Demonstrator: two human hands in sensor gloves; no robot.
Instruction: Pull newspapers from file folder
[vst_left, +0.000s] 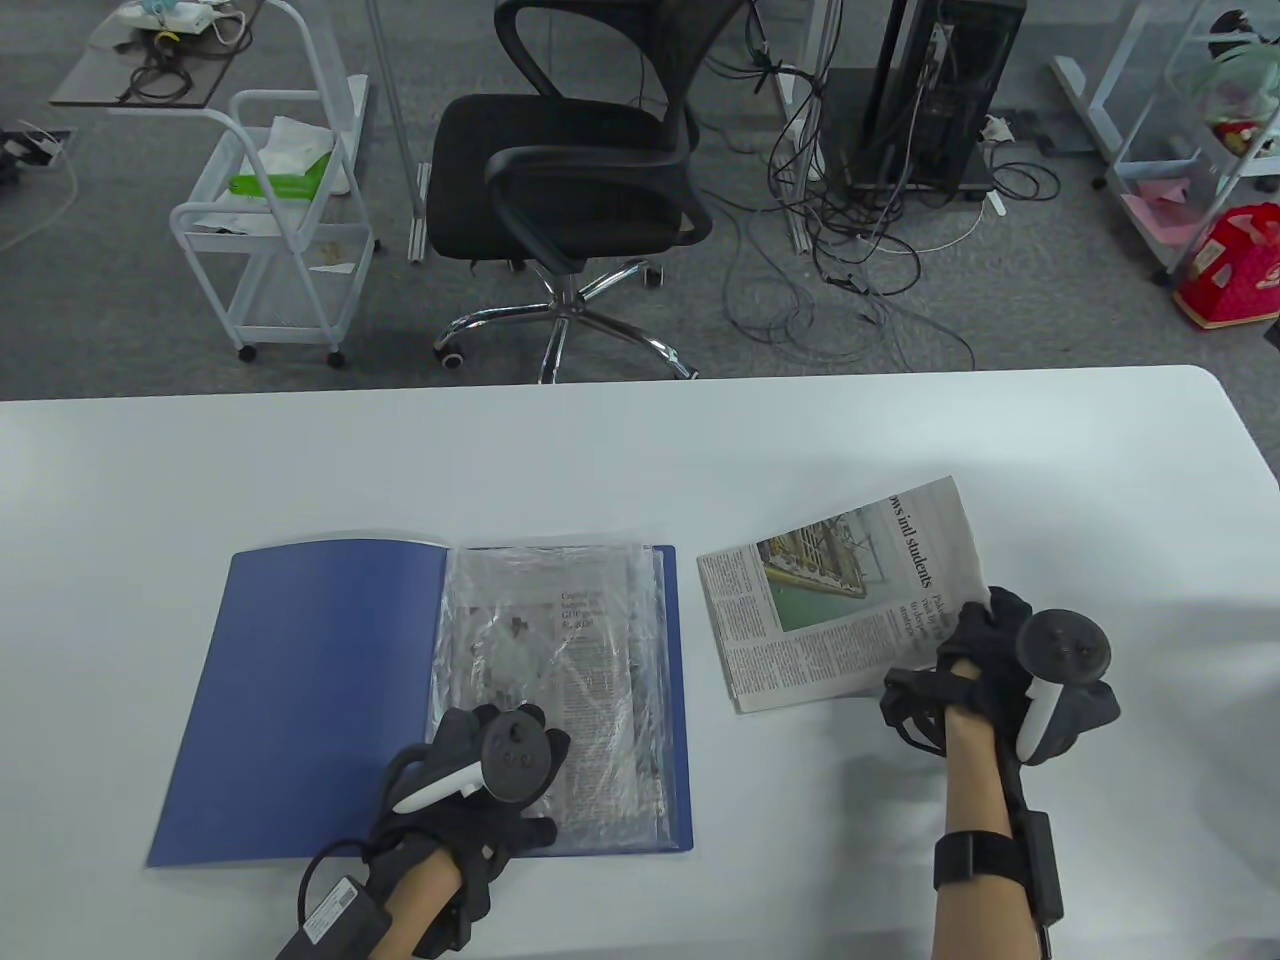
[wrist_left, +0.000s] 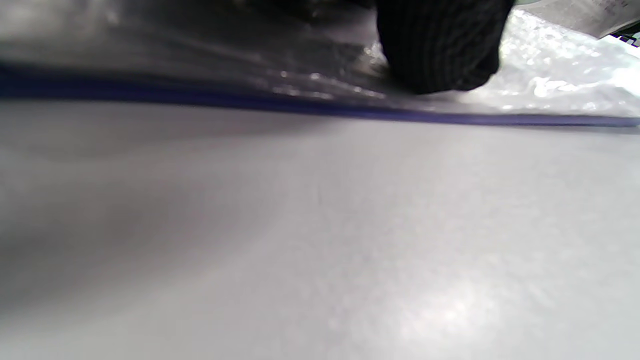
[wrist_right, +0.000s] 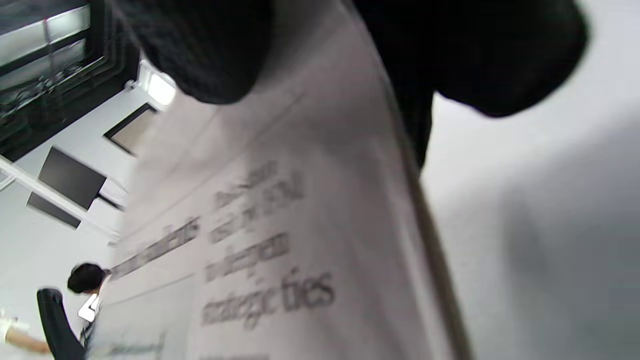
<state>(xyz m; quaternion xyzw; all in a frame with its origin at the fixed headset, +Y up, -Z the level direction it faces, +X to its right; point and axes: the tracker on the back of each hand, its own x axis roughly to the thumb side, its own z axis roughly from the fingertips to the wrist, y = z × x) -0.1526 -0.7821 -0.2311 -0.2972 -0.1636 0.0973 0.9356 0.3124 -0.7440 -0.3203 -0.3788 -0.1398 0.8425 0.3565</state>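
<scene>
Blue file folder (vst_left: 310, 700) lying open at lower left of the white table (vst_left: 640, 450). Left hand (vst_left: 480, 780) resting flat on its shiny plastic pages (vst_left: 560, 660), fingers spread, gripping nothing. Newspaper (vst_left: 840, 600) out at lower right, tilted up, pinched at its edge by right hand (vst_left: 990, 670).

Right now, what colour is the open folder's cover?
Blue; the file folder shows best in the table view.

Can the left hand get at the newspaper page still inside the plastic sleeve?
Probably yes. The left hand already presses on the plastic sleeve of the open folder, nothing lying over it. The right hand grips the pulled newspaper, clear of the folder.
</scene>
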